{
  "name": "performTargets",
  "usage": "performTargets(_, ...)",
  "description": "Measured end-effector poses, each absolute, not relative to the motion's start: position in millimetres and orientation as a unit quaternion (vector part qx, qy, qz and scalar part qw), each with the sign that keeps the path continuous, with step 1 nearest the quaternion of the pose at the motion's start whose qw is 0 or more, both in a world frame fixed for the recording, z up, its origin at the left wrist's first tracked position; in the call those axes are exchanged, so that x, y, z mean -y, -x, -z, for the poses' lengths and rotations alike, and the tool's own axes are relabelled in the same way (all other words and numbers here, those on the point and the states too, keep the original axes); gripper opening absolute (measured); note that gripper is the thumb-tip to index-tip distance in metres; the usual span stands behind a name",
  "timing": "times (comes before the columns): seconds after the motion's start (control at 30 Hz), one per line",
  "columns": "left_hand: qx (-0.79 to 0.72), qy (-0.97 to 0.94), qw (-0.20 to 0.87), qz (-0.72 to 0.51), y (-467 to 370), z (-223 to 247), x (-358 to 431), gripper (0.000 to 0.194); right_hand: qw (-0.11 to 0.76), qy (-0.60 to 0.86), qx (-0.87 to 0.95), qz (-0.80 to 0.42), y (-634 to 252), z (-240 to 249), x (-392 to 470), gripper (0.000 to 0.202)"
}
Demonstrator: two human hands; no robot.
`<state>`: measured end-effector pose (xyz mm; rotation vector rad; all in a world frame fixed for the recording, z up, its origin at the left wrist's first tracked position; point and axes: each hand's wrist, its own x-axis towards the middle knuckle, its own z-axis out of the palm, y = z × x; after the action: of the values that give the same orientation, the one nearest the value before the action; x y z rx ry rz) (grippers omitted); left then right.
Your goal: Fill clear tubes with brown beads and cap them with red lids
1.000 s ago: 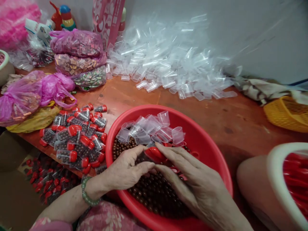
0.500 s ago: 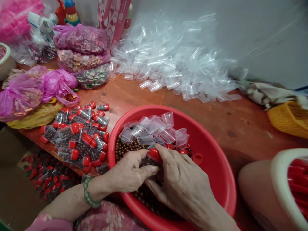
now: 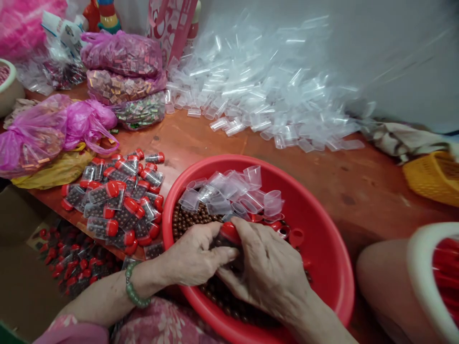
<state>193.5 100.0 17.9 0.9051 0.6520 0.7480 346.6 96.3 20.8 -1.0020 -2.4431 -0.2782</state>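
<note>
Over a red basin (image 3: 315,205), my left hand (image 3: 197,253) grips a small clear container with a red cap (image 3: 229,232) between thumb and fingers. My right hand (image 3: 268,267) is wrapped round the same container from the other side, fingertips at the red cap. Brown beads (image 3: 193,217) lie in the basin under both hands. Clear empty tubes (image 3: 229,188) rest on the beads just beyond my fingers, with some red caps beside them. To the left, filled red-capped containers (image 3: 118,196) are piled on the table.
Many clear tubes (image 3: 261,91) are heaped at the back of the wooden table (image 3: 308,167). Knotted bags (image 3: 122,57) stand at the left. A pale tub (image 3: 387,272) of red pieces and a yellow basket (image 3: 430,179) are at the right. More filled containers (image 3: 79,263) lie below the table edge.
The view has shifted slightly. Both hands keep the same grip on the container, and my right hand has moved very little.
</note>
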Motion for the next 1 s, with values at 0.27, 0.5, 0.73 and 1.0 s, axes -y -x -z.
performTargets(0.27, -0.278, -0.378, 0.814, -0.342, -191, -20, -102, 0.041, 0.21, 0.382, 0.889, 0.138, -340, -26, -92, 0.057)
performTargets(0.5, -0.273, -0.386, 0.827, -0.305, -189, -16, -96, 0.04, 0.259, 0.363, 0.889, 0.108, -339, -21, -85, 0.052)
performTargets(0.73, -0.364, -0.48, 0.739, -0.302, -173, -43, -73, 0.018, 0.193, 0.38, 0.896, -0.127, -375, -43, -80, 0.072)
performTargets(1.0, -0.607, -0.561, 0.546, -0.138, -59, -30, -7, 0.032, 0.067, 0.512, 0.849, -0.11, -413, -2, -159, 0.035)
